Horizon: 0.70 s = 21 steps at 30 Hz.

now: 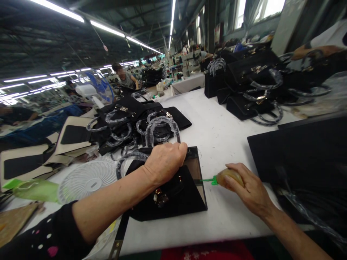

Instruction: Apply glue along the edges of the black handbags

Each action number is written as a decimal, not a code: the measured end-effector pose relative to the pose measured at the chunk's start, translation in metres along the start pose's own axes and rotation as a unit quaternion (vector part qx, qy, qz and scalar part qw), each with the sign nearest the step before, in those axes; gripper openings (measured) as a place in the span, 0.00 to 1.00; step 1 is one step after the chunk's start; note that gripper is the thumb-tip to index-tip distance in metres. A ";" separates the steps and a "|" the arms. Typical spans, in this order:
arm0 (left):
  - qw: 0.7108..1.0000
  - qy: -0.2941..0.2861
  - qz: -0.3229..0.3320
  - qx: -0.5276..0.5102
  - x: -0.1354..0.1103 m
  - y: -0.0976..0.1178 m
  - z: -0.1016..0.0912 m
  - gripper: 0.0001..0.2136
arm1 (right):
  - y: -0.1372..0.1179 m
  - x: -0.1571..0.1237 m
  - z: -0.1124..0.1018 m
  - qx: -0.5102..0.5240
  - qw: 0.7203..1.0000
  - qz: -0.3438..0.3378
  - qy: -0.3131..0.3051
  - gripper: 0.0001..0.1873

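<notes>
In the head view, a black handbag (181, 198) with gold-coloured fittings (159, 196), a brownish panel (193, 167) and a plastic-wrapped handle (148, 135) is laid by the near edge of the white surface (217, 137). It is clamped by the curled fingers of the left hand (166, 160). An amber bottle (221, 177) is clasped by the right hand's (251, 189) fingers, its green nozzle (208, 180) directed at the panel.

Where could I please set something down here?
White tabletop is bare between the left pile and right pile of black handbags, and along the near side of the nearest black handbag. Left is crowded: round white fan, translucent green bottle.
</notes>
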<state>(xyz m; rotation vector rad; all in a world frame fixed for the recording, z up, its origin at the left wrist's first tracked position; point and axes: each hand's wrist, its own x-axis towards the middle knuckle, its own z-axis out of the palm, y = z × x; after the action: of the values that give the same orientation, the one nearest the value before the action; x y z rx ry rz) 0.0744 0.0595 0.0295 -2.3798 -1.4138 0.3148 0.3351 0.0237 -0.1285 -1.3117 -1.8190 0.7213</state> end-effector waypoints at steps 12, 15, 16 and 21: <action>0.999 0.038 0.012 0.009 -0.010 0.006 -0.002 0.11 | -0.003 -0.002 -0.003 0.017 0.997 0.066 -0.048 0.19; 0.999 0.045 0.020 0.019 -0.015 0.008 -0.005 0.09 | 0.001 -0.005 -0.002 0.037 0.995 0.091 -0.027 0.21; 0.999 0.045 0.022 0.023 -0.017 0.009 -0.006 0.09 | 0.002 -0.007 -0.001 0.041 0.994 0.099 -0.017 0.21; 0.995 0.083 0.034 0.038 -0.024 0.012 -0.008 0.08 | 0.004 -0.016 -0.001 0.043 0.990 0.102 -0.089 0.21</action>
<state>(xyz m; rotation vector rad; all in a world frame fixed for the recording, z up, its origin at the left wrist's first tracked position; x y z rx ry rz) 0.0752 0.0322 0.0320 -2.3368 -1.2268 0.1784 0.3408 0.0093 -0.1357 -1.4275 -1.7856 1.0446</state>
